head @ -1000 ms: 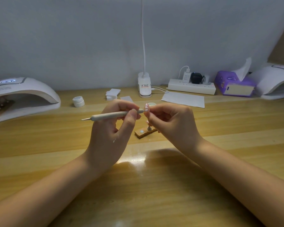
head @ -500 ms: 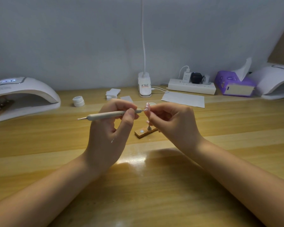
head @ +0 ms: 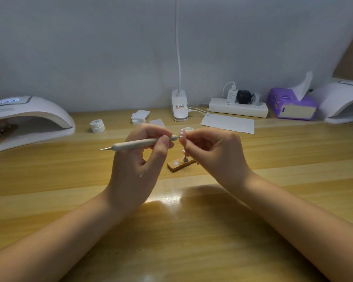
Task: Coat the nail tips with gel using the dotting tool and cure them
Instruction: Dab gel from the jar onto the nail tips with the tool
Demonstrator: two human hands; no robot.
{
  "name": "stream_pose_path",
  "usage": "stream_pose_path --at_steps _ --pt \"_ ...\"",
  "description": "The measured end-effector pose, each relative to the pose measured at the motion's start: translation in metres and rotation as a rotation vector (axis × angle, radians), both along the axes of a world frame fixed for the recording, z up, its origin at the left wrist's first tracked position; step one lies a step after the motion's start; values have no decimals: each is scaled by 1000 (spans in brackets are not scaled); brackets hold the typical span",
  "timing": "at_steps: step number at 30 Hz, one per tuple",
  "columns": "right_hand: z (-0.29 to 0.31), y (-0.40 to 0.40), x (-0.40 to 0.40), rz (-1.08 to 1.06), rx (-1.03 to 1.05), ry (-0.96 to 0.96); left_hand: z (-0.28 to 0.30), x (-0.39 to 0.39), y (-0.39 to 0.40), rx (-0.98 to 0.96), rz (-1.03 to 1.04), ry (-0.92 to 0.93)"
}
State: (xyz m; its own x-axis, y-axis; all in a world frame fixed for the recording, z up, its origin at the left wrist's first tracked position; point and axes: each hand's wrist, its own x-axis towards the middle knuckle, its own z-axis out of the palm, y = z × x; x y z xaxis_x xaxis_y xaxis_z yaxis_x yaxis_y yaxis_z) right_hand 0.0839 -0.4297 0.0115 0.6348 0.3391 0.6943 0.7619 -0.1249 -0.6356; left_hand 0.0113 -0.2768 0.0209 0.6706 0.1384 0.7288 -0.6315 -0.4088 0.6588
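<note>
My left hand (head: 139, 165) pinches a beige dotting tool (head: 137, 143) held level, its right tip touching a pale pink nail tip (head: 182, 133). My right hand (head: 214, 153) pinches that nail tip and holds it upright above the table. Under my hands lies a small wooden holder strip (head: 179, 164) with a metal peg. A small white gel jar (head: 97, 126) stands at the back left, and an open jar (head: 189, 129) shows partly behind my right fingers. A white curing lamp (head: 29, 121) sits at the far left with a wooden strip inside.
A second white lamp (head: 342, 102) stands at the far right beside a purple tissue pack (head: 291, 104). Along the wall are a power strip (head: 238, 107), a clip lamp base (head: 179, 107), white pads (head: 140, 117) and a paper sheet (head: 228, 123).
The dotting tool slid a little to the left and then back right, its tip staying at the nail tip. My right hand has hardly moved.
</note>
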Motion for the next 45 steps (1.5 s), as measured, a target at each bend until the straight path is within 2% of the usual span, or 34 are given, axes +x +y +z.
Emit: stream_pose_path --at_steps 45 --pt "1 0 0 -16 5 -18 -3 3 3 -30 7 -13"
